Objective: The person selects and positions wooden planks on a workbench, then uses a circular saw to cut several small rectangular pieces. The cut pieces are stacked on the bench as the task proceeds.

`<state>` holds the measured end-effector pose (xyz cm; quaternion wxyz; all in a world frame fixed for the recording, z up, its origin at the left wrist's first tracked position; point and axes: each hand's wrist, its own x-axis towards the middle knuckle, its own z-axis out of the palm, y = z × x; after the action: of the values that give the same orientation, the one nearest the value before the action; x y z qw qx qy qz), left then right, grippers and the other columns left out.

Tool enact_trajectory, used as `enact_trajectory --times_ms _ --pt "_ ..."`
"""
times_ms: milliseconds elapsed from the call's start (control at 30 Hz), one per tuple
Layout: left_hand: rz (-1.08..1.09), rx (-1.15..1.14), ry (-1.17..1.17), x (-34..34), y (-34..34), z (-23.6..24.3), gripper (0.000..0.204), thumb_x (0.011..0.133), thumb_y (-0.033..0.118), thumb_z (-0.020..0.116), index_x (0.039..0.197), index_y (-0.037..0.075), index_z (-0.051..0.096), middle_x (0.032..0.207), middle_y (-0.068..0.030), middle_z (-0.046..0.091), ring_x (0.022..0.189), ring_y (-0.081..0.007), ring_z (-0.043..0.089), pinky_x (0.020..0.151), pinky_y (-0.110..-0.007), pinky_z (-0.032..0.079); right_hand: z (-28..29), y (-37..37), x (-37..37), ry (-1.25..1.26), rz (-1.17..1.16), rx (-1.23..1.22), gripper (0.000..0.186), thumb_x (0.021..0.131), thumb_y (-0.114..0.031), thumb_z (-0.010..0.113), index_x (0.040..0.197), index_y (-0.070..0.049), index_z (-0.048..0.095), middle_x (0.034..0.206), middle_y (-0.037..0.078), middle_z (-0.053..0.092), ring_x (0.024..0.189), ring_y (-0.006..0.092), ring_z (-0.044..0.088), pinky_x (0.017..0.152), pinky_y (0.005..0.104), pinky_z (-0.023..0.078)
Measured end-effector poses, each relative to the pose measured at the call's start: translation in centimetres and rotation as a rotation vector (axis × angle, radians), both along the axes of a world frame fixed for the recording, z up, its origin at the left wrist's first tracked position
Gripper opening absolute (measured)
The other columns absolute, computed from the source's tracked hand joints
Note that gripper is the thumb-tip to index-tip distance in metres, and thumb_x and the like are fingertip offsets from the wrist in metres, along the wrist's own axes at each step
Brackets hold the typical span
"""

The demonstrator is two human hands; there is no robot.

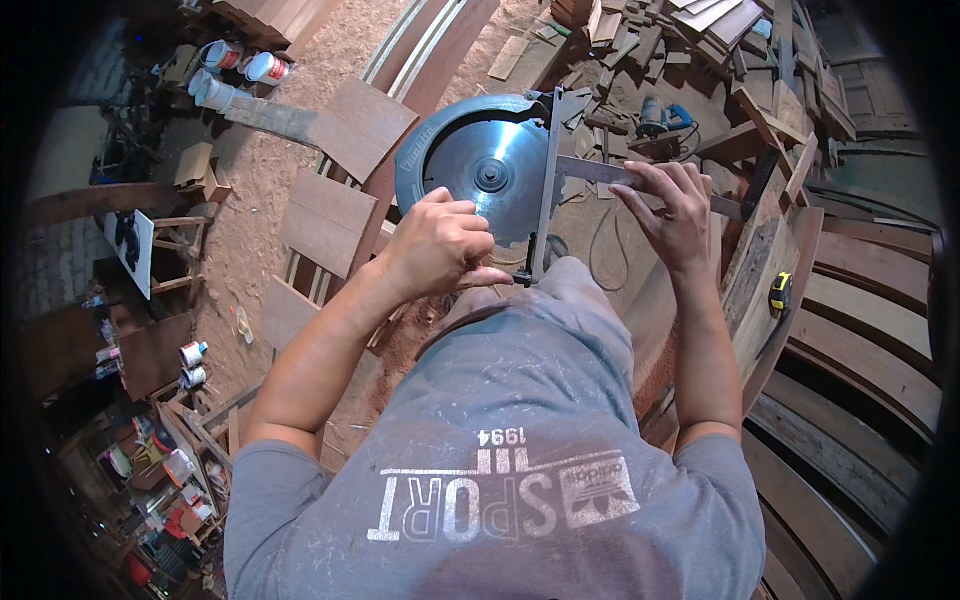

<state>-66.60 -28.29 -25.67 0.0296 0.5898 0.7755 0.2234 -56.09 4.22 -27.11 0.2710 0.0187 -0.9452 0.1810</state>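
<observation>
In front of my lap is a circular saw (495, 150), its round blade (515, 200) facing up and its metal base plate (549, 190) standing edge-on to the right of the blade. My left hand (440, 245) is closed at the near-left edge of the saw. Its fingers are curled and its thumb points toward the near end of the plate; what lies under the fingers is partly hidden. Between thumb and fingers, my right hand (668, 215) pinches the metal blade of a try square (590, 170). The square's left end meets the base plate, and its dark stock (762, 183) extends to the right.
A yellow and black tape measure (780, 291) rests on a wooden beam at the right. Beyond lie a blue power tool (668, 118) with a cord and heaped wood offcuts (640, 50). Flat boards (330, 220) and paint buckets (267, 69) are at the left.
</observation>
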Motion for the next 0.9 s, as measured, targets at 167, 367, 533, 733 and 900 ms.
enact_trajectory --times_ms 167,367,533,733,900 --pt "0.004 0.01 -0.018 -0.03 -0.02 0.11 0.057 0.075 0.058 0.085 0.06 0.012 0.053 0.061 -0.0001 0.049 0.065 -0.0201 0.053 0.068 -0.037 0.04 -0.03 0.02 -0.04 0.002 -0.002 0.004 0.032 0.081 -0.035 0.088 0.107 -0.018 0.081 0.091 -0.005 0.072 0.085 0.0161 0.061 0.079 0.033 0.041" --pt "0.021 0.029 -0.038 0.03 -0.23 -0.01 0.055 0.073 0.057 0.088 0.064 0.013 0.057 0.065 0.0 0.051 0.068 -0.0203 0.055 0.069 -0.036 0.041 -0.37 0.03 -0.06 0.001 -0.008 -0.003 0.032 0.081 -0.035 0.089 0.107 -0.019 0.081 0.09 -0.005 0.072 0.084 0.016 0.06 0.079 0.0326 0.041" --pt "0.067 0.097 -0.065 0.24 0.0 0.02 0.052 0.071 0.058 0.089 0.076 0.013 0.063 0.073 0.0006 0.057 0.071 -0.0204 0.057 0.069 -0.036 0.043 -0.34 -0.06 0.06 -0.011 -0.004 -0.008 0.033 0.081 -0.036 0.089 0.108 -0.02 0.081 0.09 -0.005 0.072 0.084 0.0151 0.06 0.079 0.0319 0.041" --pt "0.071 0.118 -0.072 0.08 0.01 -0.21 0.052 0.071 0.058 0.089 0.081 0.012 0.065 0.076 0.0011 0.06 0.075 -0.0195 0.059 0.071 -0.036 0.046 -0.14 -0.18 0.1 0.005 0.002 0.003 0.033 0.081 -0.037 0.089 0.108 -0.02 0.081 0.09 -0.006 0.072 0.083 0.0142 0.059 0.079 0.0317 0.041" --pt "0.076 0.092 -0.075 0.14 0.01 -0.12 0.053 0.071 0.059 0.089 0.081 0.013 0.065 0.077 0.0009 0.06 0.075 -0.0194 0.06 0.071 -0.035 0.046 0.13 -0.23 0.06 -0.011 0.0 0.008 0.033 0.081 -0.037 0.089 0.108 -0.02 0.081 0.088 -0.006 0.071 0.082 0.0148 0.059 0.079 0.0318 0.04"
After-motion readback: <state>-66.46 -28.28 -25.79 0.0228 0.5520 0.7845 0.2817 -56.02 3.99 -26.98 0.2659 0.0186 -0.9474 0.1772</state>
